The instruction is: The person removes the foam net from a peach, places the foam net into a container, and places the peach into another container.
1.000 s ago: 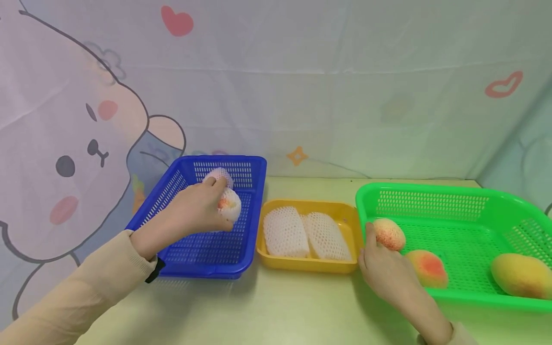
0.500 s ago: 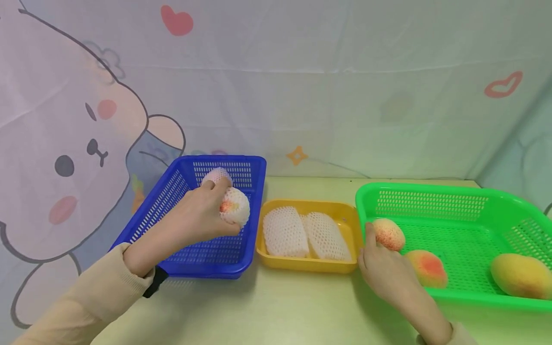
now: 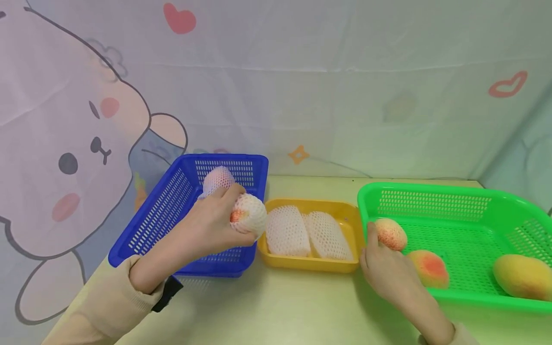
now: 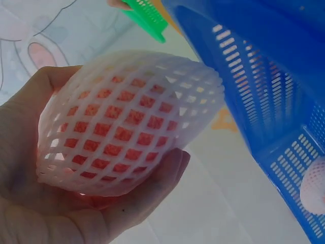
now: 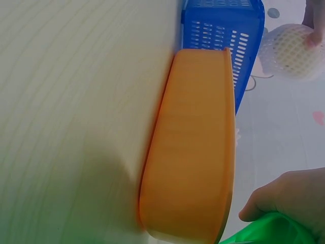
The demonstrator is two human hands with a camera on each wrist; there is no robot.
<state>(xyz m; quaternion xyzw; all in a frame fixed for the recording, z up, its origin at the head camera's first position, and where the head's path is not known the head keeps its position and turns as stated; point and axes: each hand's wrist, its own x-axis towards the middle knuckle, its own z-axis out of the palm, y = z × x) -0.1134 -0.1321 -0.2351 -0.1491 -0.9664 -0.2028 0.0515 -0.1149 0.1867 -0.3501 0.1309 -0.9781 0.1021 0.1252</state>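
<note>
My left hand point(image 3: 215, 218) holds a peach in a white foam net point(image 3: 250, 215), over the right rim of the blue basket point(image 3: 202, 270). In the left wrist view, thumb and fingers curl round the netted peach point(image 4: 117, 132), whose red skin shows through the mesh. Another netted fruit point(image 3: 218, 178) lies at the back of the blue basket. My right hand point(image 3: 390, 268) grips the left rim of the green basket point(image 3: 431, 189), beside a speckled peach point(image 3: 391, 234). In the right wrist view its thumb point(image 5: 261, 201) lies against the rim's outer side.
Between the baskets stands a yellow tray point(image 3: 310, 266) with two white foam nets point(image 3: 286, 232) lying flat. The green basket also holds a red-blushed peach point(image 3: 431, 269) and a mango point(image 3: 523, 277). A printed cloth point(image 3: 323, 96) hangs behind the table point(image 3: 302, 306).
My left hand has moved right with the netted peach, from inside the blue basket to over its right rim. More of the other netted fruit shows. My right hand stays put.
</note>
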